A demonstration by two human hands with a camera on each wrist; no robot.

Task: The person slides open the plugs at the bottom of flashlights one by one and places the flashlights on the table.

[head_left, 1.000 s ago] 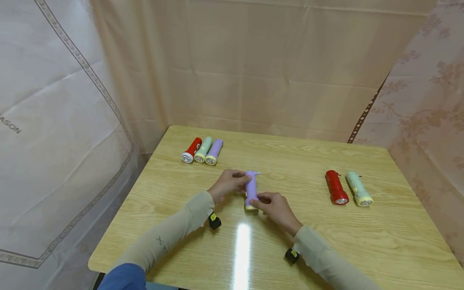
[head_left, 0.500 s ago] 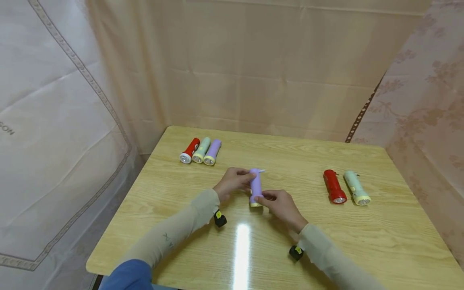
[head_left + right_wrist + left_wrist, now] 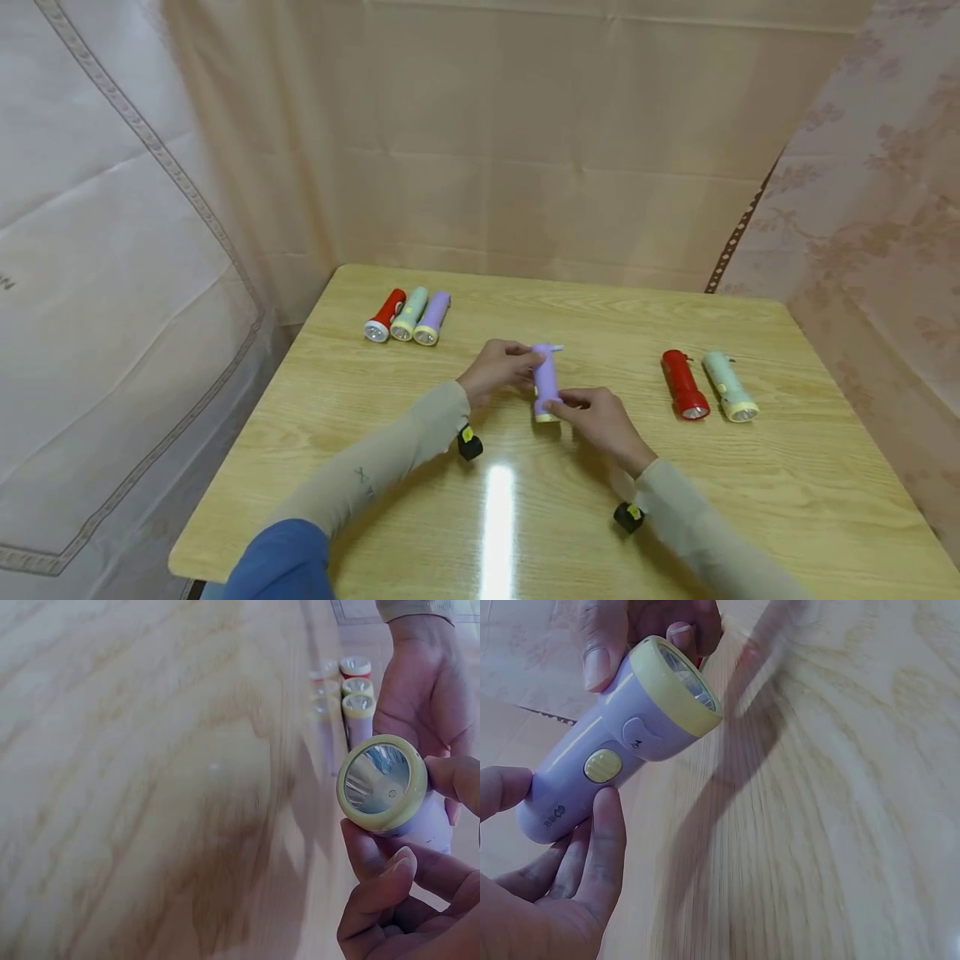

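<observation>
A purple flashlight [image 3: 545, 379] with a pale yellow rim is held between both hands over the middle of the table. My left hand [image 3: 501, 367] pinches its tail end from the left, thumb on one side and fingers on the other. At the lens end, my right hand [image 3: 603, 421] pinches the head. The left wrist view shows the yellow switch [image 3: 603, 765] on the flashlight's side, close to a left fingertip. In the right wrist view the clear lens and silver reflector [image 3: 379, 780] face the camera. A small light-coloured tab juts from the tail.
At the back left of the wooden table [image 3: 360, 417], red [image 3: 386, 314], mint green [image 3: 409, 313] and purple [image 3: 432, 318] flashlights lie side by side. A red flashlight [image 3: 684, 385] and a mint green one [image 3: 729, 386] lie on the right. Curtains [image 3: 562, 150] hang behind.
Both hands have carried the purple flashlight to the right, toward the red and mint green pair. Their grip looks the same. The head view has shifted slightly.
</observation>
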